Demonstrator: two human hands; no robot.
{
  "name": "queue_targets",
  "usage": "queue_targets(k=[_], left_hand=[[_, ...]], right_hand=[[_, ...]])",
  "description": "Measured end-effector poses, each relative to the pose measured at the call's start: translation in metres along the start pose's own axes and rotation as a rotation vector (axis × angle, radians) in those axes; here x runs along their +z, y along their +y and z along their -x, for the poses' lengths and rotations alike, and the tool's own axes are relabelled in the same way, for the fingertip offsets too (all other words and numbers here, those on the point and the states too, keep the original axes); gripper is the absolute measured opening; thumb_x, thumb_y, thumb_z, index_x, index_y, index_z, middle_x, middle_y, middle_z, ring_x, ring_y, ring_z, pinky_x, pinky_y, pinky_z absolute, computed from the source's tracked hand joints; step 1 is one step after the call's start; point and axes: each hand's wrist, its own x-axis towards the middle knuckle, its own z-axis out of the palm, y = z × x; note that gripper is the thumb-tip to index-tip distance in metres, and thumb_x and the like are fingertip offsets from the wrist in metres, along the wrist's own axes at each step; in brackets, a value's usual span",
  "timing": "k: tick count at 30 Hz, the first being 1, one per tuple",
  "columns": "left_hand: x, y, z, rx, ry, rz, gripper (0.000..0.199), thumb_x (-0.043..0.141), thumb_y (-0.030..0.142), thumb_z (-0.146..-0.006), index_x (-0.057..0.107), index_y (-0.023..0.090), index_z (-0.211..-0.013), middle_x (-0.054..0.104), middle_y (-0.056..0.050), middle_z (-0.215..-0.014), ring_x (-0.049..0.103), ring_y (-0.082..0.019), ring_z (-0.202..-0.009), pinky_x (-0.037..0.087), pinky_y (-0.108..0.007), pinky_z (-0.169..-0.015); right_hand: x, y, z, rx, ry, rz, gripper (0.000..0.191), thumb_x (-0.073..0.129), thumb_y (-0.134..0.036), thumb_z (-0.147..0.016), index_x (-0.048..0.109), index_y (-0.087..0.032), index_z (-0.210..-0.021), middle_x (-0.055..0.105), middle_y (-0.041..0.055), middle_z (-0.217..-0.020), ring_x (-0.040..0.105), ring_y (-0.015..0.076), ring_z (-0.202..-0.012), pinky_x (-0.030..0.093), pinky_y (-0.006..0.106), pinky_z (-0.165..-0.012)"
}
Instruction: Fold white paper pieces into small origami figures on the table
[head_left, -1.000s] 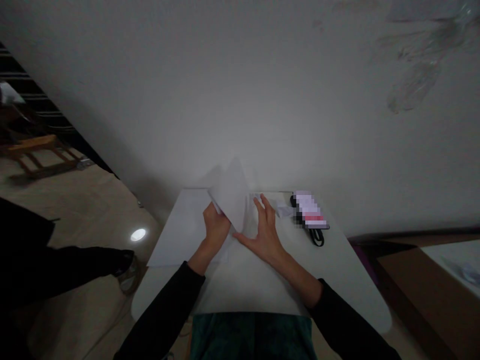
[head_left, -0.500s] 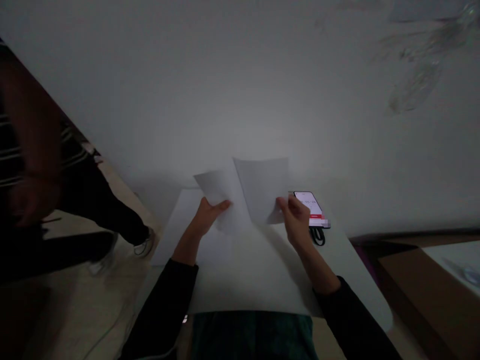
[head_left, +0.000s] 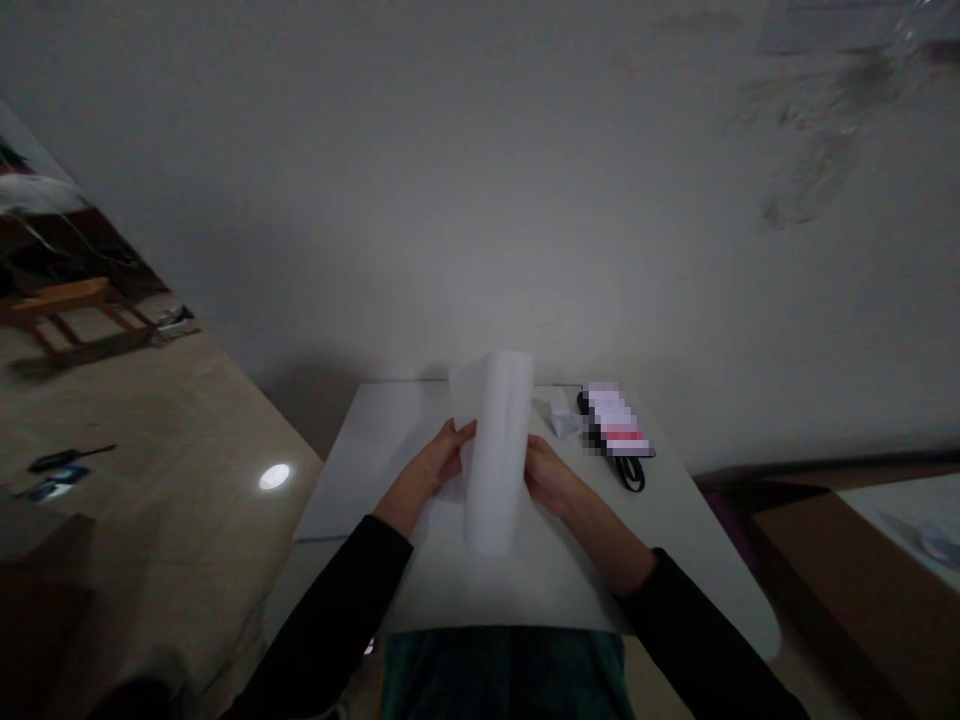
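Note:
A white sheet of paper (head_left: 501, 450), curved over into a loose roll, stands up between my two hands above the table. My left hand (head_left: 444, 455) grips its left edge, thumb towards the middle. On the other side, my right hand (head_left: 551, 478) holds the right edge, its fingertips partly hidden by the paper. Under and beside my left forearm, more white paper (head_left: 360, 470) lies flat on the left half of the table.
The white table (head_left: 690, 560) meets the wall. At its back right are a crumpled white piece (head_left: 562, 415), a phone (head_left: 615, 415) and a black cable (head_left: 630, 472). A brown box (head_left: 862, 570) stands right; a wooden stool (head_left: 75, 305) is far left.
The paper has gone from two raised, spread parts to one curved roll, and my hands have come closer together. The person at the left has left the view. The crumpled white piece now shows.

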Motion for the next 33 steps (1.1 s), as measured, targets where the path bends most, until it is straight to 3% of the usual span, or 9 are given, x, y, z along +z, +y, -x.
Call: queue_targets(k=[4, 8, 12, 17, 21, 24, 27, 30, 33], left_hand=[[0.009, -0.001, 0.0, -0.123, 0.012, -0.014, 0.051, 0.09, 0.037, -0.05, 0.067, 0.015, -0.09, 0.074, -0.01, -0.083, 0.068, -0.021, -0.065, 0.056, -0.032, -0.061], [0.015, 0.007, -0.003, 0.033, 0.043, -0.038, 0.047, 0.089, 0.036, -0.054, 0.07, 0.01, -0.088, 0.074, -0.012, -0.086, 0.069, -0.021, -0.071, 0.055, -0.032, -0.07], [0.014, 0.019, -0.006, 0.196, 0.224, -0.079, 0.043, 0.089, 0.033, -0.054, 0.071, 0.01, -0.087, 0.075, -0.01, -0.086, 0.069, -0.019, -0.07, 0.056, -0.033, -0.072], [0.015, 0.023, -0.004, 0.327, 0.32, -0.195, 0.041, 0.087, 0.03, -0.055, 0.071, 0.012, -0.088, 0.075, -0.008, -0.087, 0.068, -0.019, -0.071, 0.056, -0.032, -0.069], [0.019, 0.02, -0.002, 0.384, 0.288, -0.271, 0.039, 0.084, 0.033, -0.061, 0.07, 0.014, -0.092, 0.074, -0.008, -0.092, 0.068, -0.02, -0.077, 0.055, -0.033, -0.073], [0.019, 0.023, -0.003, 0.457, 0.267, -0.347, 0.04, 0.079, 0.036, -0.069, 0.065, 0.018, -0.102, 0.07, -0.007, -0.1, 0.066, -0.019, -0.085, 0.053, -0.03, -0.076], [0.017, 0.04, 0.002, 0.634, 0.366, -0.461, 0.046, 0.072, 0.037, -0.077, 0.056, 0.023, -0.118, 0.062, -0.008, -0.116, 0.061, -0.019, -0.099, 0.051, -0.029, -0.081], [0.024, 0.067, 0.019, 0.926, 0.433, -0.694, 0.041, 0.068, 0.033, -0.081, 0.057, 0.023, -0.119, 0.056, -0.01, -0.126, 0.052, -0.024, -0.118, 0.041, -0.038, -0.1], [0.048, 0.091, 0.044, 1.083, 0.238, -1.045, 0.035, 0.07, 0.026, -0.08, 0.063, 0.025, -0.114, 0.062, -0.008, -0.124, 0.052, -0.026, -0.122, 0.028, -0.045, -0.111]], right_hand=[[0.002, 0.001, 0.005, 0.047, -0.02, -0.031, 0.039, 0.071, -0.053, -0.068, 0.071, -0.015, -0.076, 0.071, 0.0061, -0.065, 0.068, 0.0246, -0.069, 0.054, 0.037, -0.067], [-0.004, -0.007, 0.002, -0.079, 0.136, 0.095, 0.041, 0.068, -0.057, -0.069, 0.07, -0.017, -0.075, 0.071, 0.0052, -0.066, 0.068, 0.0263, -0.075, 0.054, 0.037, -0.068], [-0.01, -0.024, -0.003, -0.283, 0.295, 0.101, 0.056, 0.049, -0.071, -0.078, 0.07, -0.019, -0.085, 0.074, 0.0069, -0.086, 0.068, 0.0248, -0.085, 0.054, 0.035, -0.072], [-0.004, -0.026, -0.001, -0.503, 0.27, 0.266, 0.048, 0.074, -0.047, -0.07, 0.062, -0.024, -0.111, 0.072, 0.0057, -0.103, 0.068, 0.0215, -0.092, 0.053, 0.034, -0.078], [-0.002, -0.02, -0.002, -0.558, 0.297, 0.28, 0.039, 0.076, -0.039, -0.071, 0.064, -0.022, -0.104, 0.071, 0.0059, -0.105, 0.067, 0.0204, -0.093, 0.052, 0.034, -0.083], [-0.008, -0.022, -0.002, -0.509, 0.306, 0.274, 0.031, 0.07, -0.044, -0.076, 0.067, -0.022, -0.097, 0.072, 0.0031, -0.092, 0.066, 0.0187, -0.079, 0.051, 0.03, -0.071], [-0.015, -0.03, 0.0, -0.492, 0.305, 0.362, 0.029, 0.06, -0.048, -0.085, 0.068, -0.021, -0.086, 0.068, -0.0008, -0.075, 0.059, 0.0157, -0.066, 0.044, 0.026, -0.06], [-0.016, -0.043, 0.007, -0.509, 0.291, 0.547, 0.035, 0.051, -0.048, -0.09, 0.065, -0.02, -0.074, 0.062, -0.0023, -0.066, 0.055, 0.0151, -0.063, 0.041, 0.025, -0.058], [-0.009, -0.059, 0.017, -0.552, 0.159, 0.817, 0.035, 0.047, -0.043, -0.094, 0.064, -0.021, -0.071, 0.061, -0.0017, -0.065, 0.056, 0.0159, -0.063, 0.041, 0.025, -0.059]])
